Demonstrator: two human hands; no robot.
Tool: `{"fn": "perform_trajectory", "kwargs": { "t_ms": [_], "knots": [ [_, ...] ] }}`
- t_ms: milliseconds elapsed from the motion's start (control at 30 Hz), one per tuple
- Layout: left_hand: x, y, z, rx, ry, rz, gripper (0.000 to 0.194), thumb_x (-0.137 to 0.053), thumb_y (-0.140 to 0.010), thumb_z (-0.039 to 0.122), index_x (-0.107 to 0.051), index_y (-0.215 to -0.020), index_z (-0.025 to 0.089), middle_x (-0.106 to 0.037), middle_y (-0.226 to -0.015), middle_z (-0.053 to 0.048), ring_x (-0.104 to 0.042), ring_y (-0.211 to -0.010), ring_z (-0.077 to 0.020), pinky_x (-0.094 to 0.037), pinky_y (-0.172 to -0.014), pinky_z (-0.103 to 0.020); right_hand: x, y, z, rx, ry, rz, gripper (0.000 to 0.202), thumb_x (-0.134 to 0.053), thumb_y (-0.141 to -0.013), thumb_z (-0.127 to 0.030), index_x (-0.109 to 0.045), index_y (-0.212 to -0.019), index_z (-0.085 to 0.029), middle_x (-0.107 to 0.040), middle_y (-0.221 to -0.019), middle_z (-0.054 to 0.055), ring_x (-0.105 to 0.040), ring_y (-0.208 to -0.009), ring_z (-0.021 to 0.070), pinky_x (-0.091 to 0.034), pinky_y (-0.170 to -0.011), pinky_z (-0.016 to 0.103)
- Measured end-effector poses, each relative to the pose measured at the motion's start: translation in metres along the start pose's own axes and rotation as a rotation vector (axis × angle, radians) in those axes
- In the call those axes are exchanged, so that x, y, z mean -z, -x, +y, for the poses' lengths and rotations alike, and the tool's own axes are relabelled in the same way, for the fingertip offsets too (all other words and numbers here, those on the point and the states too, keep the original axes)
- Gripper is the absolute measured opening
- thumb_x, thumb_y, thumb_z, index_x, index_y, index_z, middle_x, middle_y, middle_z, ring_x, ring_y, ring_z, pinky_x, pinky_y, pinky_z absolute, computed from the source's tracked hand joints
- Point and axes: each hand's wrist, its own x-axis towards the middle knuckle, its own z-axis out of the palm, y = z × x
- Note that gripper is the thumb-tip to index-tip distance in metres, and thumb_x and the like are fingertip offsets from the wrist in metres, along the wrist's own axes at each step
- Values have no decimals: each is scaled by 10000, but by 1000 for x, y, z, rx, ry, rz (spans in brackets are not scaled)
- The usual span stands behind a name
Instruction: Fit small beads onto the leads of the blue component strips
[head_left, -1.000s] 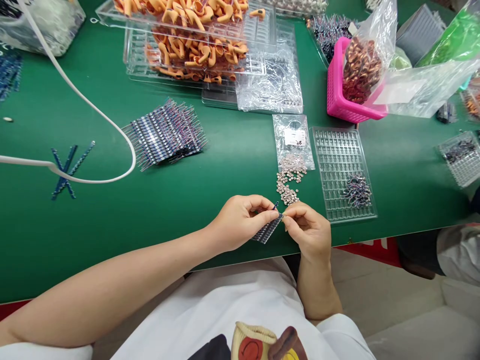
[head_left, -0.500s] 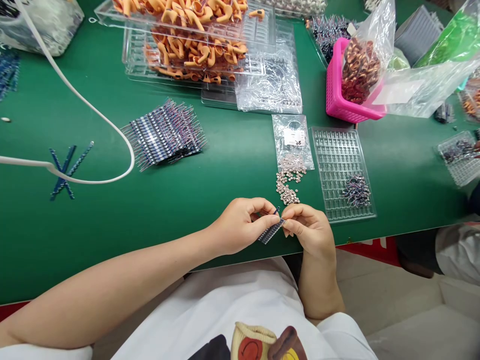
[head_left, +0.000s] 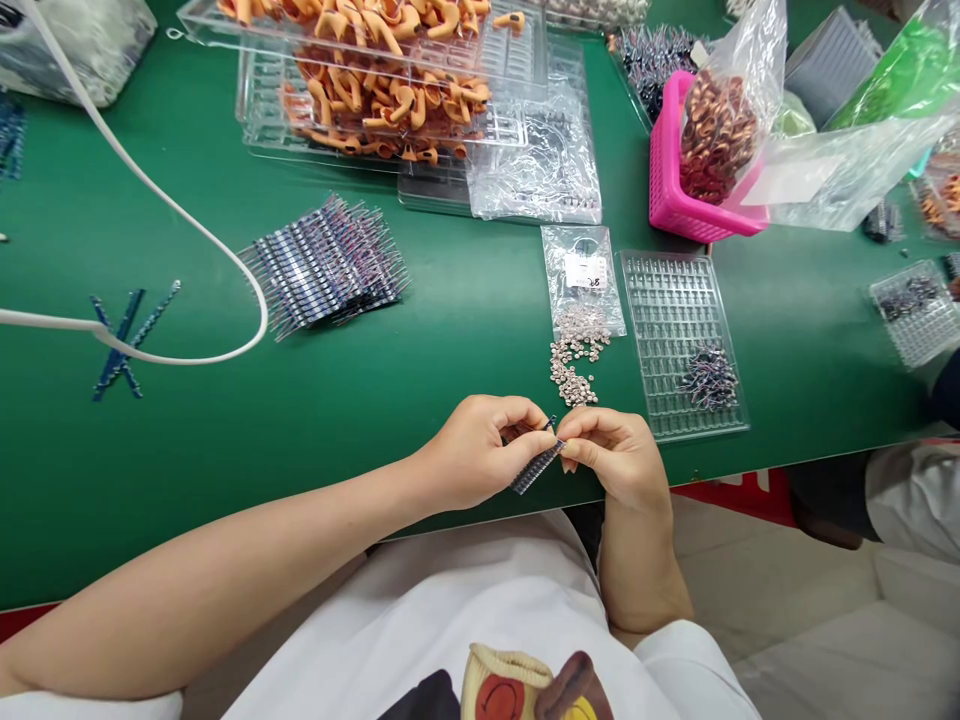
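Observation:
My left hand (head_left: 484,450) pinches a dark ribbed strip (head_left: 536,468) between thumb and fingers near the table's front edge. The strip slants down to the left below the fingertips. My right hand (head_left: 619,455) has its thumb and fingertips closed at the strip's upper right end, touching my left fingertips; whether a small part is between them is hidden. Just beyond the hands lie small round pinkish pieces (head_left: 574,385), spilling from a clear labelled bag (head_left: 583,270). A clear ribbed tray (head_left: 664,320) on the right holds a heap of small wired parts (head_left: 710,378).
Stacked strips with wires (head_left: 326,265) and crossed blue strips (head_left: 124,345) lie at left, by a white cable (head_left: 180,215). Clear trays (head_left: 255,100) of orange parts stand at the back. A pink basket (head_left: 667,185) holds bagged copper-coloured parts. A person's sleeve (head_left: 911,500) shows at far right.
The camera view has shifted slightly. Both hands stay together at the strip, with my right fingertips a little nearer my left ones.

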Motion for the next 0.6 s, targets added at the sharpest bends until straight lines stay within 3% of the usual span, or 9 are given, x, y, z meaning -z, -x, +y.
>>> {"fn": "perform_trajectory", "kwargs": {
  "t_ms": [600],
  "knots": [
    [-2,1,-2,-14,3,-5,197,-605,-845,272,-678,-734,127,-594,-602,11,-482,-539,-95,-375,-499,-208,-4,-1,-3,11,-18,3,85,-851,-754,-246,-778,-771,-206,-703,-720,3,-646,-541,107,-551,-512,224]
  ]
}}
